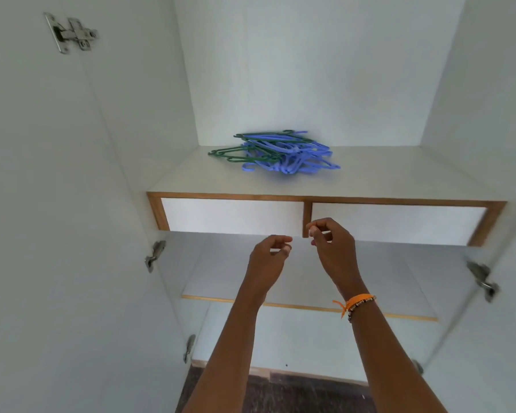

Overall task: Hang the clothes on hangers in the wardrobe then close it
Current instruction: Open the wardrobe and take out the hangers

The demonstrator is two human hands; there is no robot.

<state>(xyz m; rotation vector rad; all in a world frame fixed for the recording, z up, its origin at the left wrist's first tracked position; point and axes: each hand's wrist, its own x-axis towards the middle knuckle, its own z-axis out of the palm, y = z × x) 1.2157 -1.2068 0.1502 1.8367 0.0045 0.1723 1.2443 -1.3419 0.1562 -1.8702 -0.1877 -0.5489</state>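
The hangers (276,152) lie in a loose tangled heap, blue ones mixed with a few dark green, on the upper shelf (385,174) of the open wardrobe (325,70), near its middle and set back from the front edge. They look like thin moulded plastic, so I judge them light and fairly stiff, a little slick, with hooks and arms that will snag on one another when one is lifted; the best hold is probably at a hook or neck poking out of the heap, such as the blue hook at its front left, drawing it out sideways rather than straight up. Both hands are raised in front of the two white drawer fronts (233,214) below that shelf, well short of the heap. The left hand (268,257) has its fingers loosely curled with nothing in them, and the right hand (332,242), with an orange band (359,302) at the wrist, likewise curls loosely on nothing that can be made out. No clothes are in view, nor any rail to hang them from; the doors (57,204) run off the frame at either side, and how many hangers the heap holds cannot be counted
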